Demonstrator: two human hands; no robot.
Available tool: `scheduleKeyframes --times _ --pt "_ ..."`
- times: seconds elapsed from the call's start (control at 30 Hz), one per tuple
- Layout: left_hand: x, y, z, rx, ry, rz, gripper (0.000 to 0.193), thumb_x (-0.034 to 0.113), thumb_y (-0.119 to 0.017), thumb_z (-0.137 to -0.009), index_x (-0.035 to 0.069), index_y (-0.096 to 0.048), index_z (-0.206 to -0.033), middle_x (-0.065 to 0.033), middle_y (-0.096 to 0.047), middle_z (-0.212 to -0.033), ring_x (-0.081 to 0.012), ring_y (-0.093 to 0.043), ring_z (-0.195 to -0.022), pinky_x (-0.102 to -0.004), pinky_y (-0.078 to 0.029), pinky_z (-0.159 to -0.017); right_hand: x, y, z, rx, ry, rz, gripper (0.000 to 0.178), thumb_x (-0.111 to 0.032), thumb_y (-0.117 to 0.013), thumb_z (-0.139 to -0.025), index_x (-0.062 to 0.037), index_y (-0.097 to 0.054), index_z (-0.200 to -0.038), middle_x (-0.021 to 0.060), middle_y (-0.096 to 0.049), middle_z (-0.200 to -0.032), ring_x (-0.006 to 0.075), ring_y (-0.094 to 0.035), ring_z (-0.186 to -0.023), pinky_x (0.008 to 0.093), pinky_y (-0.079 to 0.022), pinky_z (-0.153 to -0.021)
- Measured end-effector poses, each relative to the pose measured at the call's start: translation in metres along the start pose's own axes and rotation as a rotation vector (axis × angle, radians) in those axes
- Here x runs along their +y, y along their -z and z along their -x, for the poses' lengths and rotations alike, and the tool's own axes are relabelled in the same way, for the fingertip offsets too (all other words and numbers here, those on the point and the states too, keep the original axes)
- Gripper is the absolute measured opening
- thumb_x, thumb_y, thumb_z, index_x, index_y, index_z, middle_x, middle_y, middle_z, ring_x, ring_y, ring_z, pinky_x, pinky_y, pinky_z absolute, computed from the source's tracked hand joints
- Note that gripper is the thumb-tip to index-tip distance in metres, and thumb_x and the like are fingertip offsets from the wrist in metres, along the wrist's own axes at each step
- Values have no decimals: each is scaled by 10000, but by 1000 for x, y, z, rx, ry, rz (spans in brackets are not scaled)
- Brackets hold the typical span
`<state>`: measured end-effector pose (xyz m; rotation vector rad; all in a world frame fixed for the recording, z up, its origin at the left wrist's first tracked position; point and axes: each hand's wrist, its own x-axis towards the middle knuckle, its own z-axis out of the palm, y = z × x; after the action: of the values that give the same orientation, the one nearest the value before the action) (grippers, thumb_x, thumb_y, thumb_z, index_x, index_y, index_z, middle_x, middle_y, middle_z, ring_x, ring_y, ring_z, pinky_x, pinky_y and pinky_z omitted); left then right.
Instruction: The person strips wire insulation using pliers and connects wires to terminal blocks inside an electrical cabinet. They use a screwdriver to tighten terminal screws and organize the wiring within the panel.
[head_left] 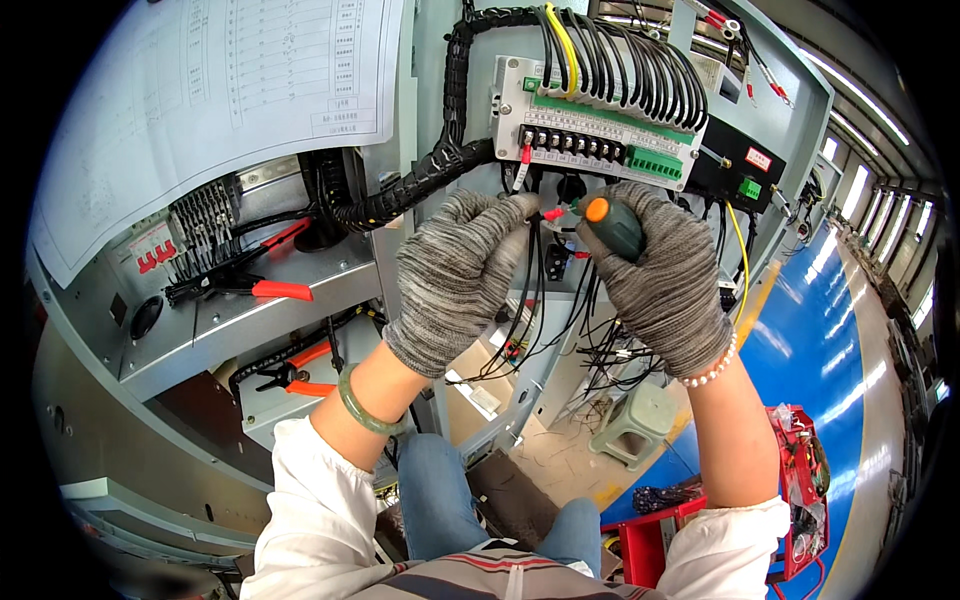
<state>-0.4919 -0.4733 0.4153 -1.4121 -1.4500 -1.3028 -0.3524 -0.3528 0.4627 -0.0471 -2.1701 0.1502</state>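
Both my hands wear grey knitted gloves and are raised below a terminal module (pixel 600 125). My right hand (pixel 665 275) is wrapped round a screwdriver (pixel 613 228) with a dark green handle and an orange end. My left hand (pixel 462 270) is closed in a pinch. Just past its fingertips shows a red wire terminal (pixel 553 214), apparently on a wire held there; the glove hides the wire itself. Above the left fingers, a wire with a red sleeve and white marker (pixel 523 166) joins the leftmost screw of the module's black lower row. Loose black wires (pixel 535 290) hang beneath.
A thick wrapped cable bundle (pixel 410 190) runs left of the module. Red-handled pliers (pixel 265 288) lie on the metal ledge, orange-handled cutters (pixel 300 380) lower. A paper sheet (pixel 220 90) covers the upper left. Lower right are a stool (pixel 635 425) and a red tool cart (pixel 790 450).
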Motion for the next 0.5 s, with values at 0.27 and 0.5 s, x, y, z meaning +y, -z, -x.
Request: scheduleKeyframes --times 0.27,0.5 --pt "6 -17 0 12 79 32 177 130 -602 -839 71 -645 -1000 -123 -652 -874 -275 -642 -748 -346 -519 -654 -8 7 6 -96 -22 -44 309 -203 -705 -744 -41 -624 -996 174 -648 -818 319 -648 -748 363 -521 -687" --pt "8 -16 -1 61 79 -28 156 137 -589 -848 66 -648 -973 -129 -643 -849 -288 -632 -726 -353 -511 -639 4 28 -15 87 258 56 289 -160 -715 -690 -102 -655 -967 81 -661 -897 248 -649 -805 333 -524 -687"
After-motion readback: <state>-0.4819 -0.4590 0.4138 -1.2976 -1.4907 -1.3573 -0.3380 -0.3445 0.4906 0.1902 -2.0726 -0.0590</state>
